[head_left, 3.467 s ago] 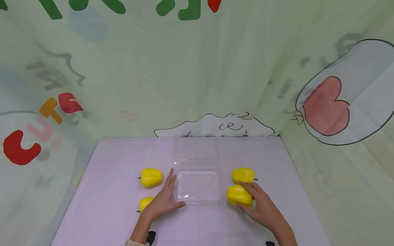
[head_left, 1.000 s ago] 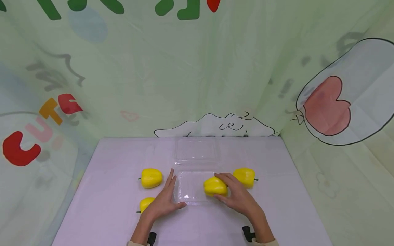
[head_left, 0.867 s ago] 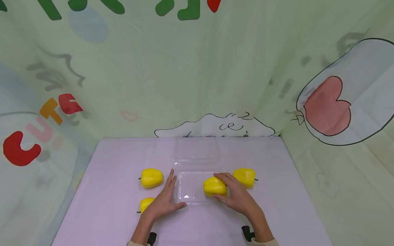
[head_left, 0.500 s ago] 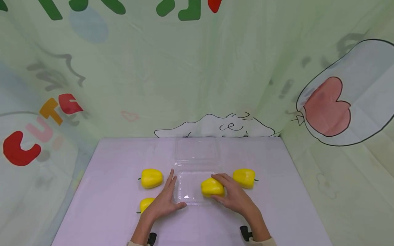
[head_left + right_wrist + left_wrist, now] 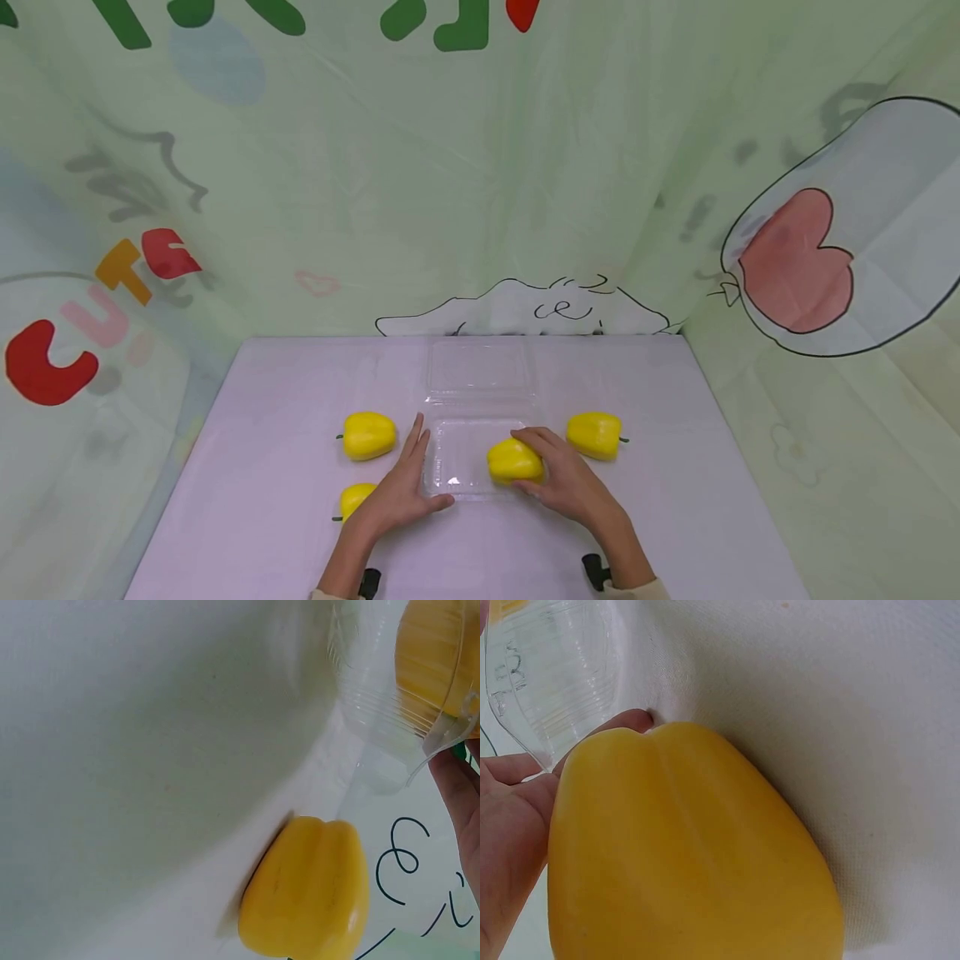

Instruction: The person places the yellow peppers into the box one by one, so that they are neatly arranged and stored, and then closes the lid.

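A clear plastic clamshell container (image 5: pixel 459 454) lies open in the middle of the table, its lid (image 5: pixel 480 367) folded back. My right hand (image 5: pixel 570 479) grips a yellow bell pepper (image 5: pixel 513 461) at the right half of the container's base. In the right wrist view that pepper (image 5: pixel 427 656) shows through the clear wall. Along the base's left edge rests my left hand (image 5: pixel 397 497), fingers straight and thumb spread. Close to the left wrist lies another yellow bell pepper (image 5: pixel 356 498), partly hidden by the hand; it fills much of the left wrist view.
Farther back on the left is a yellow bell pepper (image 5: pixel 369 436). One more yellow bell pepper (image 5: pixel 594 435) lies right of the container, beyond my right hand. A printed cloth (image 5: pixel 450 192) hangs behind the white table (image 5: pixel 285 392).
My right hand has carried the bell pepper leftward from the table's right side to the container's base, shifting slightly left and nearer in the last second. The left hand stays put.
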{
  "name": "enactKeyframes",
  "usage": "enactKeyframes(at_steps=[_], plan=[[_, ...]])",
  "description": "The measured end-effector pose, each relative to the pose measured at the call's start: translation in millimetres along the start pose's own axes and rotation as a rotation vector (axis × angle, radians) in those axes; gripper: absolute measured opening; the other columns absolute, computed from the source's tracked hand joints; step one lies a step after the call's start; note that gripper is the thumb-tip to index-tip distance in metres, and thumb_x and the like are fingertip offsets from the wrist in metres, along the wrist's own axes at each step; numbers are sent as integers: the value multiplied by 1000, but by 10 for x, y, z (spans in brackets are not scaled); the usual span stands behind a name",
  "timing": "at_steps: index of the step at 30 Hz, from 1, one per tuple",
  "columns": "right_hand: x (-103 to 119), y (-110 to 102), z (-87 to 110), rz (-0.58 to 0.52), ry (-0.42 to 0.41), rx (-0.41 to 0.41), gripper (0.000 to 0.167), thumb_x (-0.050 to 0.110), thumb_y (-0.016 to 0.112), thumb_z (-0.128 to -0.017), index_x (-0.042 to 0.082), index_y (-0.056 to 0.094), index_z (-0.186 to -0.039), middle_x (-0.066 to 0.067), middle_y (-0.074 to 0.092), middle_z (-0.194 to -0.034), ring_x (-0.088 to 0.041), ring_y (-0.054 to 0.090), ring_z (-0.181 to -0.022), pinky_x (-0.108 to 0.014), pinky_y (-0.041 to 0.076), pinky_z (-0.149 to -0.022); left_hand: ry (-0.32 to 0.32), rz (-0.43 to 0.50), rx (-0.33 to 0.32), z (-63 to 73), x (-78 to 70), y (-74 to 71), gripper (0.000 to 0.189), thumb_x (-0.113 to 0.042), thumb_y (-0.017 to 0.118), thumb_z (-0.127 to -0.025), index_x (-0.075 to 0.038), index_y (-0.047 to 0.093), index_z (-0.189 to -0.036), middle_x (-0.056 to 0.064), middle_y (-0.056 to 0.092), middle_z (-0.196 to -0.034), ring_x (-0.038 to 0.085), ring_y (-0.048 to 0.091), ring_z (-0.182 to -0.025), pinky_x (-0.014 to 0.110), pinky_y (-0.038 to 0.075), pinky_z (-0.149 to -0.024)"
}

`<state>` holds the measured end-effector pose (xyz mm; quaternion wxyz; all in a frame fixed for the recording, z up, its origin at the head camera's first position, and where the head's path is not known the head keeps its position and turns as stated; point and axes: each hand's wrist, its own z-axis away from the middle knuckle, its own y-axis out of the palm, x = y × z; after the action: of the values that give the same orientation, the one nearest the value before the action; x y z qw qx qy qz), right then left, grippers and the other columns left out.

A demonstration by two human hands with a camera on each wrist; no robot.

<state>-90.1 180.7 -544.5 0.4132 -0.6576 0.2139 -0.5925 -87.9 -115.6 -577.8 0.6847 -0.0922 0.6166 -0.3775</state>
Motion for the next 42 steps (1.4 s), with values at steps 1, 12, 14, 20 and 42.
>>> enactKeyframes(at_steps=[1,12,14,20,42], plan=[[-3,4,-4,2,-2,3,73,25,93,-82,22,61,-147,2,64,-144,-22,63,-134,-47,51,-119,-1,0,-1,-2,0,0,116,-37,87,-85,-1,16,-169,5,-12,-181,38,27,-164,58,40,-125],[-15,42,-48,51,-22,16,73,24,93,-82,14,61,-147,-3,65,-144,-25,63,-132,-48,53,-116,-11,4,-8,-23,20,6,117,-37,88,-85,-3,15,-170,2,-13,-181,39,25,-164,60,38,-126],[-16,48,-51,60,-26,19,73,24,93,-82,13,61,-147,-4,65,-144,-25,63,-132,-49,53,-116,-9,2,-8,-21,21,5,117,-37,88,-85,-3,15,-170,2,-13,-181,39,25,-164,60,38,-126],[-12,50,-63,77,-21,45,72,26,92,-83,14,61,-147,-5,64,-146,-26,61,-134,-48,51,-118,-6,0,-7,-15,18,3,116,-37,88,-85,-3,16,-170,2,-13,-181,39,25,-164,60,38,-126],[-40,45,-53,100,-75,83,68,26,89,-86,12,62,-147,-5,64,-144,-26,60,-133,-50,51,-118,-5,9,-8,0,11,16,116,-38,88,-85,-3,17,-170,3,-12,-181,38,26,-164,59,38,-126]])
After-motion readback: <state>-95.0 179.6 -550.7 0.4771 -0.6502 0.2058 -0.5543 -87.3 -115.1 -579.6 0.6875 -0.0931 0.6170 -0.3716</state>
